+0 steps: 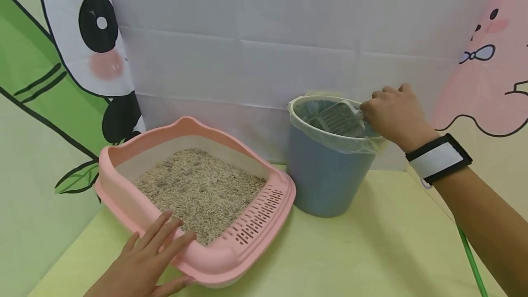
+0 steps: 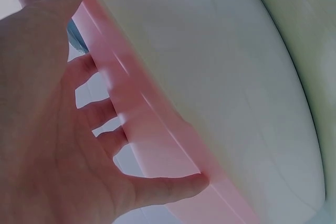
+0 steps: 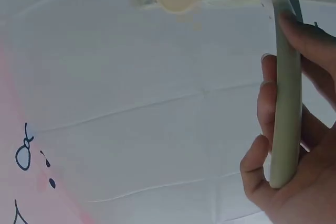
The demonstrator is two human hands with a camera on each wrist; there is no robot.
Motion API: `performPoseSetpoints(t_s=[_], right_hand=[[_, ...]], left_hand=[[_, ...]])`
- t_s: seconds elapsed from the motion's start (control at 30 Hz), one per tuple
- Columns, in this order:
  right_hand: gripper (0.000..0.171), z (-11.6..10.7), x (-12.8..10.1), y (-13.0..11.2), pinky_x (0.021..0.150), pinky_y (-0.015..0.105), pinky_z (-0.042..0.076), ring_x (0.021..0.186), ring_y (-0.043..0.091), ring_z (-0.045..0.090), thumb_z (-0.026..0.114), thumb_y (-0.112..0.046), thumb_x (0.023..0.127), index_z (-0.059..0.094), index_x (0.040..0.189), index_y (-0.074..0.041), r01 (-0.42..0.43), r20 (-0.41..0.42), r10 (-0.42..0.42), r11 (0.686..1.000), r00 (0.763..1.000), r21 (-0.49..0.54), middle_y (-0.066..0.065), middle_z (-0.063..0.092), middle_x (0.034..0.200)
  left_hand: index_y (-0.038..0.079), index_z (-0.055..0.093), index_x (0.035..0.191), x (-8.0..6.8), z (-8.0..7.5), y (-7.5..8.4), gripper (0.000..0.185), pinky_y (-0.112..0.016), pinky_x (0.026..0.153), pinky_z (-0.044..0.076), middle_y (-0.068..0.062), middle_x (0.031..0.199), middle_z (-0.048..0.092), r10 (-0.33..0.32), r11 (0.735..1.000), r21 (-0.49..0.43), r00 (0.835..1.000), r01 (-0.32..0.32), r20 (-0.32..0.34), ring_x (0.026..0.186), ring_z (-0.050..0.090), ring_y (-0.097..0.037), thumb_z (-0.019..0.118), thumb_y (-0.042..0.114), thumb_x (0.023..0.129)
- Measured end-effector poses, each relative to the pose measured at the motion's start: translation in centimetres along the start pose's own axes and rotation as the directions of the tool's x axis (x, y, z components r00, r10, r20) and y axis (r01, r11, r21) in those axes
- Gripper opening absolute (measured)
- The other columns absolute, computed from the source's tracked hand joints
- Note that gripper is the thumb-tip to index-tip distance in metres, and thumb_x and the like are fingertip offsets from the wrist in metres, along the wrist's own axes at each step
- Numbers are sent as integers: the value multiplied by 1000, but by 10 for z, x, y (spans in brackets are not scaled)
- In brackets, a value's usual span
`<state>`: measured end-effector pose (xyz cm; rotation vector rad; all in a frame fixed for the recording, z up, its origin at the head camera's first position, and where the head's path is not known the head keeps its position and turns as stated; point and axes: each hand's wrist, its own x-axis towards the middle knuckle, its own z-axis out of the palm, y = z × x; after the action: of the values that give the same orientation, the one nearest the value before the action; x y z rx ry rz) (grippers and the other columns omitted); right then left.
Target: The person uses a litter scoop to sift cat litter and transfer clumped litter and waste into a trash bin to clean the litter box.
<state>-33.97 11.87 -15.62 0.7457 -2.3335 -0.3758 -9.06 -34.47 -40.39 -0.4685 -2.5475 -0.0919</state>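
While the left hand [image 1: 144, 260] rests flat on the pink litter tray [image 1: 247, 237] (full of litter [image 1: 200, 187]), the right hand [image 1: 393, 113] grips a scoop [image 1: 340, 120] over the bag-lined blue bucket [image 1: 326, 178].

The left hand [image 1: 142, 260] lies low and near the body, palm down, fingers straight and slightly spread, thumb out to the side. The right arm stretches forward, a black-and-white band around its wrist, and the right hand [image 1: 393, 113] has its fingers curled in a grip, knuckles up.
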Motion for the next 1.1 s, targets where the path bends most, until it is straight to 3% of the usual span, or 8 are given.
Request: performPoseSetpoints(t_s=[0.2, 0.4, 0.53, 0.67, 0.8, 0.93, 1.0, 1.1], right_hand=[[30, -42, 9, -7, 45, 43, 38, 64, 36, 61, 74, -30, 97, 80, 121, -14, -150, -141, 192, 953, 971, 264, 22, 78, 101], [27, -66, 36, -75, 57, 40, 47, 71, 23, 64, 75, -33, 96, 81, 119, -20, 45, -76, -15, 911, 997, 411, 11, 80, 108], [14, -43, 60, -134, 76, 47, 54, 73, 20, 64, 71, -25, 93, 83, 97, -20, 185, 6, -196, 937, 981, 295, 1, 76, 85], [21, -14, 86, -187, 79, 45, 51, 66, 18, 49, 62, -12, 94, 70, 75, -17, 281, 67, -291, 951, 954, 125, -1, 64, 71], [18, 11, 109, -231, 76, 32, 40, 67, 12, 39, 63, -24, 104, 77, 93, -25, 383, 125, -376, 923, 918, -29, -7, 63, 77], [22, 28, 126, -263, 73, 32, 23, 67, 11, 27, 56, -30, 109, 64, 89, -24, 492, 183, -460, 845, 869, -211, -9, 46, 76], [20, 32, 133, -271, 76, 29, 32, 68, 10, 37, 53, -28, 111, 64, 94, -25, 525, 218, -480, 810, 850, -262, -9, 52, 79], [16, 37, 144, -272, 97, 37, 48, 83, 11, 59, 55, -29, 109, 70, 112, -25, 537, 291, -473, 819, 831, -202, -7, 70, 98]], left_hand=[[35, 54, 150, 3, -2, 3, 85, -74, 86, 51, -5, 157, 50, 14, 1000, 24, 1000, -14, -5, 161, -15, 6, 74, 77, 78], [34, 55, 149, 6, -4, 3, 84, -73, 82, 53, -4, 155, 51, 29, 999, 27, 999, -28, -37, 162, -12, 5, 73, 77, 79], [32, 56, 148, 6, -5, 2, 83, -69, 81, 55, -6, 154, 51, 40, 999, -3, 998, -40, -44, 162, -10, 4, 74, 75, 80], [31, 55, 149, 3, -7, 4, 84, -67, 79, 56, -8, 154, 51, 39, 999, -20, 999, -40, -34, 162, -11, 4, 75, 74, 80], [33, 53, 151, -2, -11, 8, 91, -68, 77, 56, -6, 158, 48, 7, 1000, -18, 1000, -7, -2, 162, -12, 3, 77, 77, 75], [33, 52, 152, -5, -15, 11, 93, -65, 78, 57, -7, 158, 49, 2, 1000, 3, 1000, -2, 8, 162, -14, 3, 75, 79, 75], [32, 52, 152, -5, -16, 13, 90, -63, 80, 58, -8, 157, 49, 16, 1000, 24, 1000, -16, 0, 163, -14, 2, 73, 78, 78], [33, 51, 153, -5, -17, 16, 87, -61, 83, 58, -7, 158, 49, 21, 999, 29, 1000, -21, 3, 163, -14, 1, 72, 77, 82]])
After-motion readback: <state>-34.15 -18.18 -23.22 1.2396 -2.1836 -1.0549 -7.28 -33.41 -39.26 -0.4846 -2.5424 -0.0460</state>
